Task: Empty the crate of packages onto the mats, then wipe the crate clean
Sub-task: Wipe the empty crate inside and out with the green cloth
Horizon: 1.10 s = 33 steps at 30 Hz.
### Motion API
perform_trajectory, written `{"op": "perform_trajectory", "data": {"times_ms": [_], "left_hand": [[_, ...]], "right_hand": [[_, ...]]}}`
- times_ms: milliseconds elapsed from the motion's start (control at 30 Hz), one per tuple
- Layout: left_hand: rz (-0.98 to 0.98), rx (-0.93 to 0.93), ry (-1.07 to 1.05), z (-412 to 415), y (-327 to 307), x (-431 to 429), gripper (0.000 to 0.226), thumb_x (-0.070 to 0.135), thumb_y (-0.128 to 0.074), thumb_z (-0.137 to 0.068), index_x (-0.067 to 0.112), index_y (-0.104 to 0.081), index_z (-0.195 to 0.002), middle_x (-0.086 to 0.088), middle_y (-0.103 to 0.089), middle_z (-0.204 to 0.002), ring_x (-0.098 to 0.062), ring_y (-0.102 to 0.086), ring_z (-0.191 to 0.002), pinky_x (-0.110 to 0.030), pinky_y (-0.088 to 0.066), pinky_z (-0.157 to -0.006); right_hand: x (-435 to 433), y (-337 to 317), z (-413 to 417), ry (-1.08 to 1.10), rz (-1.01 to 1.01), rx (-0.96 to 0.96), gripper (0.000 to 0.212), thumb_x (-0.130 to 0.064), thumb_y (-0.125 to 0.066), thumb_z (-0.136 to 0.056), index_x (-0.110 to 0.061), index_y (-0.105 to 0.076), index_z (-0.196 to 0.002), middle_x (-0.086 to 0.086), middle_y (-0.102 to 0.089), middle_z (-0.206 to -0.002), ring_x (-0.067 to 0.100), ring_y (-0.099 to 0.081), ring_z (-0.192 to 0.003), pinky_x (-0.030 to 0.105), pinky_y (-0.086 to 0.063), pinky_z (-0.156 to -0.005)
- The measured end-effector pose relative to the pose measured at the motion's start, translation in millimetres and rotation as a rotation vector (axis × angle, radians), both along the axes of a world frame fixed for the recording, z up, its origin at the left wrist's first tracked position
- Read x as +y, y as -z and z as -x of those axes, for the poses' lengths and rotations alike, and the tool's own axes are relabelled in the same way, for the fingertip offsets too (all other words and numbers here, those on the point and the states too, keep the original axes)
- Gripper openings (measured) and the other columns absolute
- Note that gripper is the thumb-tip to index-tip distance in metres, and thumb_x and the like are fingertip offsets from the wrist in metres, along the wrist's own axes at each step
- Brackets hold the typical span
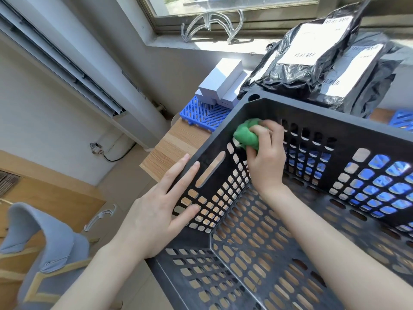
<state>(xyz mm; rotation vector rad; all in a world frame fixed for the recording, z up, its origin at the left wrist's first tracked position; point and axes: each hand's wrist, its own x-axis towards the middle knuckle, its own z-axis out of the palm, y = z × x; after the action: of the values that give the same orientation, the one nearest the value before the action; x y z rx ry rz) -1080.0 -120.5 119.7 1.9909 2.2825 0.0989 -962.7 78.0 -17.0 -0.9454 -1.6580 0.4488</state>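
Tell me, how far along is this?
Done: the crate holds no packages; black bags lie beyond it, white boxes on a blue mat. In hand: the right hand presses a green cloth to an inner wall; the left hand steadies the outside. Left: probably the other walls and floor.

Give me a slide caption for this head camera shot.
Right hand presses a green cloth into a corner of the empty crate, left hand bracing its wall; packages sit on blue mats behind.
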Motion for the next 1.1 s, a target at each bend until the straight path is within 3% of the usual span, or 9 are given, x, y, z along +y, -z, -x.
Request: {"op": "perform_trajectory", "data": {"times_ms": [133,267,400,467,600,700,767,900,1100], "left_hand": [[0.003,-0.009,-0.014,-0.7,0.0,-0.1,0.074,0.053,-0.048,-0.092,0.055,0.000,-0.148,0.036,0.010,-0.154,-0.009,-0.048,-0.128,-0.036,-0.055,-0.084],[0.011,-0.002,-0.011,-0.8,-0.4,-0.4,0.069,0.057,-0.041,-0.094,0.055,0.001,-0.148,0.036,0.011,-0.154,-0.008,-0.051,-0.122,-0.034,-0.054,-0.083],[0.006,-0.009,-0.006,1.1,0.1,-1.2,0.071,0.059,-0.043,-0.093,0.055,0.001,-0.148,0.036,0.009,-0.155,-0.009,-0.050,-0.125,-0.033,-0.054,-0.081],[0.008,-0.014,-0.008,0.9,0.2,-1.0,0.071,0.061,-0.042,-0.092,0.055,0.001,-0.148,0.036,0.009,-0.155,-0.009,-0.052,-0.122,-0.035,-0.055,-0.081],[0.020,0.005,-0.003,0.3,-1.1,0.1,0.069,0.065,-0.028,-0.086,0.055,0.001,-0.148,0.035,0.008,-0.155,-0.007,-0.055,-0.117,-0.034,-0.055,-0.081],[0.025,-0.001,-0.008,0.1,-1.2,-0.4,0.069,0.065,-0.029,-0.086,0.055,0.001,-0.148,0.035,0.007,-0.156,-0.008,-0.055,-0.117,-0.035,-0.056,-0.079],[0.022,-0.001,-0.005,0.3,-0.9,-0.4,0.069,0.065,-0.029,-0.086,0.056,0.001,-0.148,0.035,0.007,-0.156,-0.007,-0.055,-0.117,-0.035,-0.056,-0.079],[0.031,0.008,-0.007,-0.6,-0.9,-0.1,0.070,0.066,-0.028,-0.086,0.056,0.002,-0.148,0.035,0.008,-0.155,-0.008,-0.053,-0.120,-0.037,-0.057,-0.079],[0.043,0.018,-0.014,-0.7,-1.4,1.0,0.070,0.067,-0.026,-0.085,0.056,0.003,-0.148,0.036,0.009,-0.155,-0.012,-0.050,-0.126,-0.039,-0.056,-0.080]], "right_hand": [[-7.8,58.2,-13.8,-0.027,0.397,-0.244,0.029,0.001,-0.064,-0.081,-0.006,-0.058,-0.108,0.012,-0.043,-0.120,0.034,-0.057,-0.081,0.030,-0.039,-0.065],[-7.9,70.8,-21.0,-0.088,0.588,-0.287,0.027,-0.004,-0.055,-0.088,-0.008,-0.056,-0.115,0.007,-0.044,-0.119,0.033,-0.056,-0.090,0.032,-0.040,-0.076],[-11.5,32.5,-14.3,-0.062,0.403,-0.015,0.031,0.006,-0.059,-0.080,-0.003,-0.062,-0.110,0.009,-0.051,-0.111,0.002,-0.042,-0.091,0.017,-0.041,-0.086],[-14.1,5.2,-11.1,-0.031,0.271,0.121,0.028,0.009,-0.061,-0.077,0.001,-0.064,-0.104,0.015,-0.052,-0.107,0.000,-0.040,-0.093,0.004,-0.034,-0.085],[-6.6,-57.5,-3.9,0.005,0.003,0.318,0.022,0.006,-0.064,-0.077,0.004,-0.064,-0.099,0.018,-0.052,-0.104,0.006,-0.044,-0.099,0.011,-0.036,-0.089],[-1.0,-73.6,2.3,-0.014,-0.096,0.301,0.024,0.004,-0.064,-0.078,0.004,-0.064,-0.102,0.018,-0.051,-0.109,-0.007,-0.043,-0.103,0.008,-0.036,-0.088],[-1.1,-54.3,4.0,-0.032,-0.100,0.177,0.026,-0.001,-0.063,-0.079,-0.003,-0.062,-0.105,0.011,-0.049,-0.114,0.005,-0.052,-0.105,0.011,-0.040,-0.083],[-11.4,13.3,-1.0,0.002,0.194,0.032,0.030,-0.001,-0.064,-0.080,-0.005,-0.060,-0.110,0.013,-0.052,-0.115,0.024,-0.054,-0.097,0.031,-0.046,-0.077],[-24.1,73.7,-14.2,-0.111,0.760,-0.230,0.031,-0.004,-0.053,-0.086,-0.011,-0.053,-0.116,0.008,-0.044,-0.115,0.032,-0.055,-0.093,0.033,-0.039,-0.078]]}}
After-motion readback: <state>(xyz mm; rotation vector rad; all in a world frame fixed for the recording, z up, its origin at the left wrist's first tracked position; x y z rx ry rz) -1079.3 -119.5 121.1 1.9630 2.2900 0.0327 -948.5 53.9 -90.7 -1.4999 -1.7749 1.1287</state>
